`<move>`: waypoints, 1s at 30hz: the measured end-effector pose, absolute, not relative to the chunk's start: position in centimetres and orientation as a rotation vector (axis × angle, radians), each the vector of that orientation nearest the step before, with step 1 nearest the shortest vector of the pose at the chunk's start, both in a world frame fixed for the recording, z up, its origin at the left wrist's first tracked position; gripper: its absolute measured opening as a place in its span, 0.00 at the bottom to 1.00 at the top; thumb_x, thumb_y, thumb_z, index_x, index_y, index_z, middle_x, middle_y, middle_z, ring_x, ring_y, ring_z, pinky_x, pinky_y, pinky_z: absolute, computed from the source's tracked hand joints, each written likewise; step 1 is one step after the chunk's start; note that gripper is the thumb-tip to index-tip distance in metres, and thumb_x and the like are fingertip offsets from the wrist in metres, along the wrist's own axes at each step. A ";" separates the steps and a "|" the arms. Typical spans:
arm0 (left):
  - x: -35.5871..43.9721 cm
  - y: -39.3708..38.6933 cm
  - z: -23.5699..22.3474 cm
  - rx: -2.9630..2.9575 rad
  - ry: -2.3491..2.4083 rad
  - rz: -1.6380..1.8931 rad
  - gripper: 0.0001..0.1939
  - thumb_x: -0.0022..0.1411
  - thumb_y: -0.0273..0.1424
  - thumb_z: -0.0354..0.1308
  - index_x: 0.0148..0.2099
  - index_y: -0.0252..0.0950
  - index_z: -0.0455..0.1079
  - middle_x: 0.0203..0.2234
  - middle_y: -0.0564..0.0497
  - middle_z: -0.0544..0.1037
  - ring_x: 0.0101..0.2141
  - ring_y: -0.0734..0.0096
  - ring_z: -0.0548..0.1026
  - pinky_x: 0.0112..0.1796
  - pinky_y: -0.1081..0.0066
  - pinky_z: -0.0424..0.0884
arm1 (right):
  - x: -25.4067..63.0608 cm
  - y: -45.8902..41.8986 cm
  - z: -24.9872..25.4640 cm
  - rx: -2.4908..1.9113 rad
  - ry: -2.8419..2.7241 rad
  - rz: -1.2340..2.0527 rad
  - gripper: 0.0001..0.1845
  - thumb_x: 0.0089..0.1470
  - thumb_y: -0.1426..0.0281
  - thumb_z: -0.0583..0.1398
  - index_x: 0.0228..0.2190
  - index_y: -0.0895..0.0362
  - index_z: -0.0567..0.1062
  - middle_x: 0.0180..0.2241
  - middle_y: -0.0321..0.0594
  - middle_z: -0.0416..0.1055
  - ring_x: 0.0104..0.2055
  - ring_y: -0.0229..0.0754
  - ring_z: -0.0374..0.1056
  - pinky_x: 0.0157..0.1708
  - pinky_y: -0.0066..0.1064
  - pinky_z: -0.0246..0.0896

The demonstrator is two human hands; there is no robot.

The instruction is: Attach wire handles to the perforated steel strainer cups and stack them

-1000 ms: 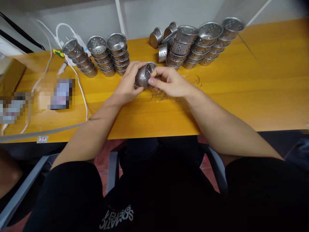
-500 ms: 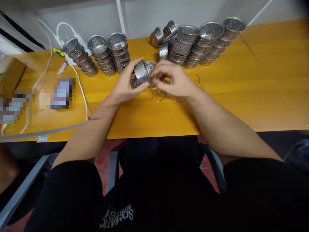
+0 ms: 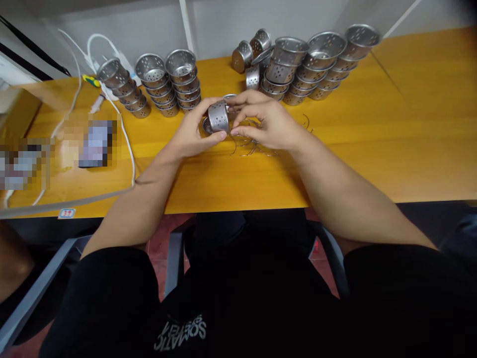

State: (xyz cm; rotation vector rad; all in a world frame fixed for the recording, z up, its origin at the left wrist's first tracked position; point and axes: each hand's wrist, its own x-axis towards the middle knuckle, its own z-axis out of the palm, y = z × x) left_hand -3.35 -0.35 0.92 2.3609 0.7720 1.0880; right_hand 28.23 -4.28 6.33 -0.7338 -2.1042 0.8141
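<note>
In my left hand [image 3: 196, 129] is a perforated metal cup [image 3: 218, 117], tipped on its side with its mouth to the right. The thumb lies along its lower side and the fingers wrap over the top. My right hand [image 3: 259, 119] is curled at the cup's mouth, index finger at the upper rim and thumb at the lower. Whether a thin wire is also between these fingers is hidden. Under and behind the hands lie several thin curved wires [image 3: 254, 146]. Another small metal piece [image 3: 206, 126] shows partly behind the held cup.
Stacks of perforated cups stand at the left [image 3: 151, 74] and right [image 3: 286, 57], with loose cups [image 3: 242, 56] lying beside the right stacks. A white cable [image 3: 128, 149], a blurred-out phone-like item [image 3: 97, 144] and a cardboard box [image 3: 18, 117] are on the left of the table.
The cup has turned in my left hand, so its perforated side wall now faces me. My right fingers have gone from a pinch at the cup's mouth to a wider hold across its rim.
</note>
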 end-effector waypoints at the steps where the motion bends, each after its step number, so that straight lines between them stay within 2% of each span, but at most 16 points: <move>1: -3.3 -0.4 0.9 2.361 0.762 1.090 0.59 0.70 0.84 0.73 0.83 0.50 0.76 0.74 0.38 0.87 0.76 0.28 0.85 0.81 0.34 0.81 | 28.2 -4.3 6.3 -0.734 -2.105 0.814 0.15 0.65 0.51 0.88 0.39 0.40 0.92 0.65 0.48 0.88 0.81 0.77 0.74 0.82 0.75 0.77; 6: -3.3 -0.7 1.4 2.368 0.772 1.074 0.58 0.70 0.83 0.73 0.82 0.49 0.76 0.75 0.37 0.86 0.77 0.28 0.84 0.81 0.34 0.80 | 28.3 -4.2 6.3 -0.720 -2.080 0.813 0.15 0.63 0.53 0.89 0.39 0.42 0.93 0.64 0.49 0.89 0.77 0.76 0.78 0.80 0.74 0.79; 9: -3.4 -0.7 1.6 2.381 0.798 1.075 0.60 0.68 0.86 0.72 0.82 0.49 0.76 0.74 0.38 0.87 0.76 0.27 0.84 0.80 0.35 0.80 | 28.3 -4.2 6.3 -0.669 -2.018 0.861 0.20 0.62 0.46 0.90 0.38 0.42 0.93 0.62 0.51 0.89 0.74 0.75 0.80 0.80 0.74 0.80; 13: -4.0 0.0 1.1 2.380 0.784 1.101 0.63 0.65 0.89 0.69 0.79 0.47 0.77 0.69 0.39 0.88 0.71 0.27 0.88 0.76 0.36 0.84 | 28.7 -3.9 6.0 -0.561 -1.980 0.951 0.26 0.64 0.37 0.88 0.40 0.44 0.95 0.64 0.51 0.88 0.67 0.68 0.85 0.80 0.68 0.80; 16: -4.6 0.9 0.4 2.347 0.828 1.178 0.62 0.66 0.90 0.67 0.79 0.48 0.74 0.68 0.39 0.87 0.67 0.30 0.89 0.73 0.38 0.86 | 29.5 -3.0 5.4 -0.560 -1.968 0.857 0.28 0.67 0.34 0.86 0.41 0.43 0.95 0.63 0.51 0.89 0.69 0.69 0.83 0.81 0.70 0.77; 20: -4.9 1.8 -0.2 2.329 0.951 1.246 0.61 0.70 0.89 0.63 0.83 0.52 0.65 0.73 0.38 0.83 0.72 0.33 0.86 0.72 0.39 0.86 | 30.9 -1.3 4.2 -0.711 -2.046 0.652 0.26 0.63 0.37 0.88 0.42 0.41 0.92 0.65 0.51 0.87 0.75 0.78 0.78 0.83 0.77 0.74; 22: -4.9 2.0 -0.5 2.320 0.964 1.275 0.61 0.70 0.90 0.64 0.83 0.53 0.63 0.74 0.38 0.82 0.72 0.34 0.86 0.71 0.39 0.87 | 31.6 -0.5 3.5 -0.753 -2.108 0.609 0.27 0.62 0.39 0.89 0.43 0.43 0.91 0.67 0.51 0.86 0.76 0.79 0.78 0.83 0.77 0.74; 26: -4.9 2.3 -1.1 2.300 0.968 1.241 0.60 0.71 0.87 0.70 0.80 0.49 0.65 0.74 0.42 0.83 0.74 0.37 0.84 0.74 0.39 0.86 | 32.2 0.5 1.9 -0.754 -2.192 0.584 0.28 0.65 0.39 0.87 0.43 0.46 0.90 0.66 0.54 0.85 0.70 0.75 0.80 0.80 0.71 0.76; 30: -5.2 3.1 -2.0 2.278 0.975 1.260 0.58 0.72 0.85 0.72 0.81 0.49 0.69 0.76 0.38 0.82 0.73 0.33 0.85 0.74 0.36 0.86 | 32.2 0.4 1.5 -0.798 -2.251 0.604 0.27 0.67 0.39 0.85 0.42 0.46 0.89 0.62 0.53 0.86 0.65 0.72 0.82 0.76 0.69 0.79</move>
